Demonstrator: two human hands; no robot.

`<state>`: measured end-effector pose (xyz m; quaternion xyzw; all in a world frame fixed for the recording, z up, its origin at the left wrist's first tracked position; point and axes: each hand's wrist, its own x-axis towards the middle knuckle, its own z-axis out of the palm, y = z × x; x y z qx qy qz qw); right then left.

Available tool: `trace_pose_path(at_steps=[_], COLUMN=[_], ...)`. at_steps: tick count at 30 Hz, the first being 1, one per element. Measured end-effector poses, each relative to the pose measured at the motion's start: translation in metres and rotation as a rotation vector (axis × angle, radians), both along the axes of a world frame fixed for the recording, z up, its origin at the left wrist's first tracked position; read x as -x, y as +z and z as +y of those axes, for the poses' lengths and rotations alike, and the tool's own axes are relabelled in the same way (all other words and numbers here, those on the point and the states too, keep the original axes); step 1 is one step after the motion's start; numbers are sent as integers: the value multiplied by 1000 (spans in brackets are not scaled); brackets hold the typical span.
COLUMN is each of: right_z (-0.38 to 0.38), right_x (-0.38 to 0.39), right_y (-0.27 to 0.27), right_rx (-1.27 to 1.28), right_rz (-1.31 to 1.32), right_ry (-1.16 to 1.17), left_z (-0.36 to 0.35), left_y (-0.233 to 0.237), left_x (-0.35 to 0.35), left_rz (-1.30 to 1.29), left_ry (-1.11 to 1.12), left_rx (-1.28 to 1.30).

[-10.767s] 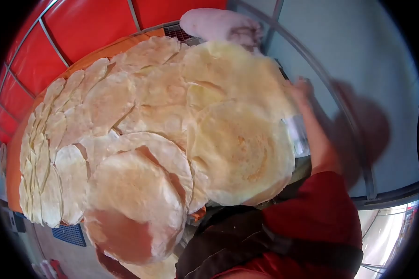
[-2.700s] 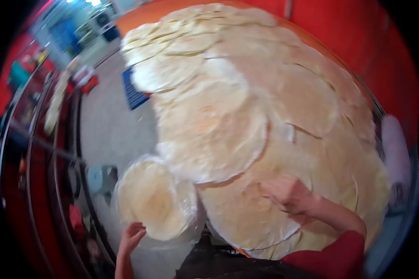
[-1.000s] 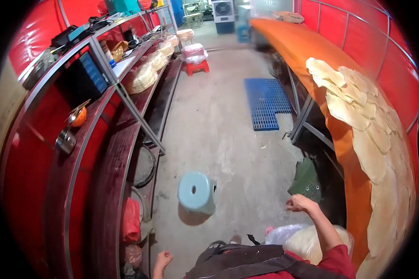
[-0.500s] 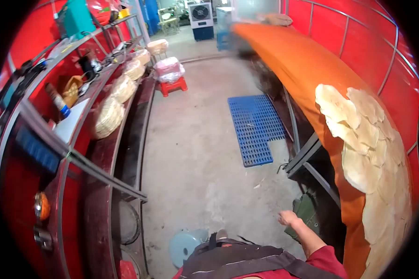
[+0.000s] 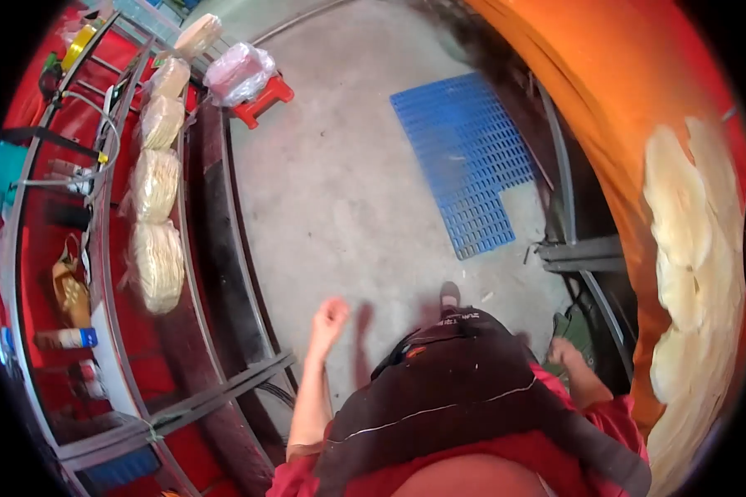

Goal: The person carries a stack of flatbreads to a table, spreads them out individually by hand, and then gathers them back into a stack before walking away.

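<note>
My left hand (image 5: 330,319) hangs over the grey floor, its fingers curled in with nothing visible in them. Low beside my body, my right hand (image 5: 565,354) is near a dark green piece of material (image 5: 578,330) on the floor; its fingers are blurred and I see nothing held. Thin round flatbreads (image 5: 680,290) lie overlapping on an orange cloth (image 5: 593,108) to my right. Neither hand touches them. Stacks of flatbread in clear plastic bags (image 5: 157,265) stand in a row on the left shelf.
A blue slatted floor mat (image 5: 464,161) lies ahead, with a notched corner. Farther left, a red stool (image 5: 263,101) bears a plastic-wrapped pink bundle (image 5: 240,74). Metal shelf frames (image 5: 215,393) run along the left; a metal table leg (image 5: 584,251) juts out on the right.
The view has tilted down and moved forward. My left hand has come into view over the floor. My right hand has dropped back closer to my body.
</note>
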<state>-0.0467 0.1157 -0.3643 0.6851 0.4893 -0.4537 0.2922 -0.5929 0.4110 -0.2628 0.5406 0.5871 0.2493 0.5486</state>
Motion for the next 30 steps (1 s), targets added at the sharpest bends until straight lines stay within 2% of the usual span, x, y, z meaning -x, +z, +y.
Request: trace_pose_path(at_steps=[1,2,3,4,5,6,7,8,10,12,13,14,15,16,17,18,19,20,21,22,23,24,25,26,28,30], right_z=[76,143,232,312,390,465,533,588,685,735,748,755,748,741,732,717,704,693,691,700,712,736,768,811,922,1061], right_x=[3,-6,6,5,16,30,32,38,70,87,87,82,77,71,73,64,64,54,47,40,31,21,12,2,-13,-18], right_y=[-13,-50,-24,-33,-12,14,11,29,84,100,84,72,38,36,20,19,20,16,16,15,10,5,-1,-5,-12,-20], right_rx=[-304,-413,-543,-548,-649,-694,-764,-997,-987,-1129,-1094,-965,-838,-752,-533,-471,-291,-150,-42,41,120,178,216,246,281,167], right_rz=[46,43,108,48,100,83,91,140,220,309,418,359,453,406,165,340,252,244,203,164,131,108,92,70,19,-44], right_ry=[10,-47,30,66,56,62,92,135,-92,-207,-343,-286,-424,-129,-8,39,19,-93,-147,-167,-171,-161,-137,-116,-66,-29], left_z=[1,-9,-20,-24,-24,-58,-82,-88,-77,-25,13,57,105,162,236,315,425,501,599,674,744,797,841,878,925,943], left_y=[-13,-54,-88,-66,-40,-85,-97,-96,-97,-102,-102,-111,-120,-131,-153,-175,-154,-179,-125,-99,-59,-27,6,9,16,-15], left_x=[6,30,53,51,45,83,107,124,146,167,179,190,201,209,218,226,202,200,163,149,124,101,77,77,65,73], left_rz=[99,180,257,373,622,694,698,690,675,669,662,656,650,652,658,653,766,607,659,536,411,328,181,107,-29,202], left_ry=[-109,-142,-175,-108,-15,111,145,156,144,122,111,95,78,53,20,-2,-37,252,228,168,214,256,337,280,411,314], left_rx=[89,205,322,400,389,273,400,555,770,833,841,830,801,748,653,547,534,292,132,-96,-56,-182,-186,-307,-108,84])
